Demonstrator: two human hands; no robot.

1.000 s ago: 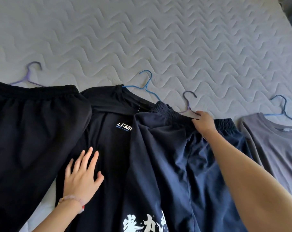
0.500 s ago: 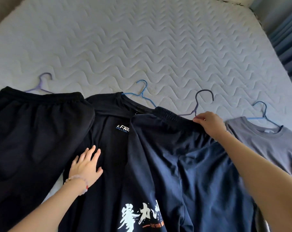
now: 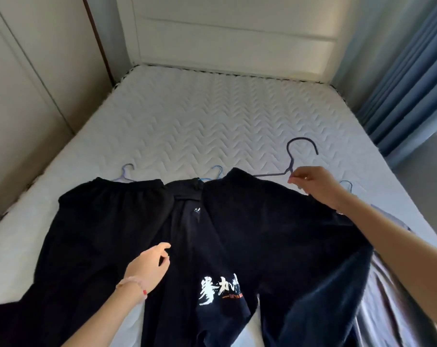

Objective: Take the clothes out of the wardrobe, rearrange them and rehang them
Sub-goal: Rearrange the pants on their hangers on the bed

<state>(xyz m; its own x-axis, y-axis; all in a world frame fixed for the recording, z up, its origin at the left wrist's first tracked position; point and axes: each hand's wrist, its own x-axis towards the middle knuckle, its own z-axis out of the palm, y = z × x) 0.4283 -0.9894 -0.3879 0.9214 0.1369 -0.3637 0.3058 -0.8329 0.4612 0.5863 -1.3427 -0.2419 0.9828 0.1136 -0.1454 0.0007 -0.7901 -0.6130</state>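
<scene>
left hand point(image 3: 147, 267): pink bead bracelet point(image 3: 132, 286) at wrist, red bead | forearms point(image 3: 392, 249): bare

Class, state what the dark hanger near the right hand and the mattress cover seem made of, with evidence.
Dark hanger: likely coated wire or thin plastic, matt; it is slim and holds its hook shape. Mattress cover: quilted white fabric, matt; stitched zigzag ridges.

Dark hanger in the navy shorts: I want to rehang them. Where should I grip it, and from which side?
Probably the neck of the hanger, just below the hook, from the near side over the shorts. Neck and hook stand clear of the cloth; the right hand pinches there.
</scene>
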